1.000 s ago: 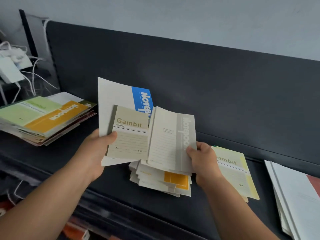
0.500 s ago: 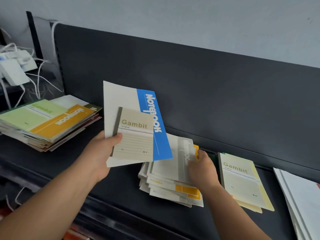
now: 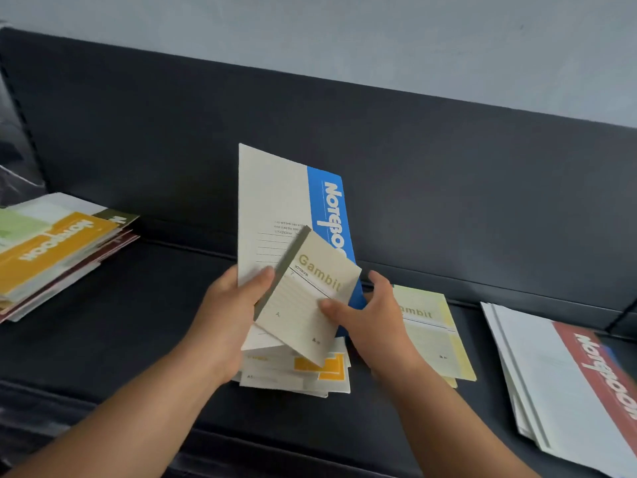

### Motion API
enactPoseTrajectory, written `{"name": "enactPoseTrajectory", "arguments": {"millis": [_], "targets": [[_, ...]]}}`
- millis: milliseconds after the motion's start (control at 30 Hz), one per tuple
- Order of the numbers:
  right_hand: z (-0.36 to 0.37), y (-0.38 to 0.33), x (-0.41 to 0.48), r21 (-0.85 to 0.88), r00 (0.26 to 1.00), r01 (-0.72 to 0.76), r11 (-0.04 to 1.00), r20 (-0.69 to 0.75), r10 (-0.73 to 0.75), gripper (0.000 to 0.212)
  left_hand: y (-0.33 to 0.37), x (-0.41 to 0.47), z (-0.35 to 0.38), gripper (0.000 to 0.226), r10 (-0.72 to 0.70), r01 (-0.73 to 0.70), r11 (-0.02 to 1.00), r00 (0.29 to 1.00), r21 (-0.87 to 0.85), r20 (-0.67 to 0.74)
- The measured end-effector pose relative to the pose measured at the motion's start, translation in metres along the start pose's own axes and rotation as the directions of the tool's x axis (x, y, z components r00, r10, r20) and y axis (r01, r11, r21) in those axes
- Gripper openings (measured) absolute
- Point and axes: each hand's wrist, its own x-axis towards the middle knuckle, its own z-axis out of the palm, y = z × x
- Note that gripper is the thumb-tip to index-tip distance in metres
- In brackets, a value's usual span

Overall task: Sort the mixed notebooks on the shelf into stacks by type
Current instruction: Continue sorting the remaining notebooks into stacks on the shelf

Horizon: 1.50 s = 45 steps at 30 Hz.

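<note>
1. Where it is: the small beige paper "Gambit" notebook with the dark spine strip hangs tilted between our two grips. It leans on the front of the big white paper notebook with the blue band. The loose pile of mixed notebooks sits right under both grips on the dark shelf.
2. The right grip pinches the small one at its open edge, thumb on the cover and fingers behind.
3. The left grip is wrapped round the big notebook's lower edge, thumb on the front right by the small one's spine. We can't tell if it pins the small one too.
4. Handling guess: thin, light and a bit floppy, with a matte cover that shouldn't slip. The big one stands up out of the left grip without sagging, so there's some stiffness.
5. Best hold, we reckon: a flat thumb near the spine, since open-edge pinches let pages fan.
6. The pale yellow "Gambit" stack, just outside the right grip, looks like its match.
</note>
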Motion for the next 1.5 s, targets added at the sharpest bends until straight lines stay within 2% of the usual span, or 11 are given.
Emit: {"name": "enactPoseTrajectory", "arguments": {"millis": [233, 400, 567, 667, 833, 933, 1000, 1067, 1167, 1367, 1500], "targets": [[-0.059, 0.019, 0.006, 0.002, 0.991, -0.02, 1.0, -0.132, 0.02, 0.043, -0.009, -0.003, 0.041, 0.019, -0.054, 0.055, 0.998, 0.997, -0.007, 0.051], [-0.098, 0.035, 0.014, -0.037, 0.967, -0.044, 0.998, -0.252, 0.034, 0.04, -0.007, -0.005, 0.057, 0.018, -0.042, 0.041, 0.999, 0.997, 0.019, 0.058], [-0.122, 0.053, 0.017, -0.29, 0.953, -0.122, 0.949, -0.302, 0.03, 0.032, -0.005, -0.006, 0.058, 0.018, 0.012, -0.014, 0.998, 1.0, 0.067, 0.019], [-0.123, 0.057, 0.017, -0.433, 0.949, -0.168, 0.886, -0.314, 0.027, 0.043, -0.001, -0.007, 0.059, 0.018, 0.024, -0.025, 0.997, 1.0, 0.067, 0.008], [-0.125, 0.067, 0.022, -0.522, 0.943, -0.155, 0.839, -0.332, -0.033, 0.044, 0.007, -0.01, 0.067, 0.017, -0.012, 0.011, 1.0, 0.999, 0.02, 0.048], [-0.133, 0.062, 0.018, -0.372, 0.93, -0.091, 0.924, -0.363, -0.054, 0.029, 0.001, -0.012, 0.08, 0.021, -0.063, 0.06, 0.998, 0.993, 0.035, 0.096], [-0.141, 0.052, 0.01, -0.022, 0.942, -0.043, 0.999, -0.334, 0.034, 0.029, -0.006, -0.013, 0.092, 0.021, -0.101, 0.096, 0.994, 0.989, 0.048, 0.111], [-0.15, 0.046, 0.002, 0.259, 0.973, -0.058, 0.964, -0.202, 0.113, 0.034, -0.014, -0.014, 0.105, 0.021, -0.131, 0.123, 0.99, 0.984, 0.071, 0.122], [-0.167, 0.051, -0.008, 0.272, 0.99, -0.043, 0.961, -0.119, 0.078, 0.025, -0.027, -0.018, 0.133, 0.02, -0.168, 0.152, 0.983, 0.973, 0.106, 0.156], [-0.228, 0.076, -0.028, 0.244, 0.938, -0.046, 0.969, -0.324, 0.126, 0.026, -0.053, -0.038, 0.205, 0.014, -0.187, 0.134, 0.97, 0.944, 0.203, 0.272], [-0.274, 0.098, -0.043, 0.262, 0.871, -0.079, 0.962, -0.451, 0.194, 0.027, -0.079, -0.052, 0.256, 0.012, -0.133, -0.007, 0.944, 0.907, 0.33, 0.399]]}}
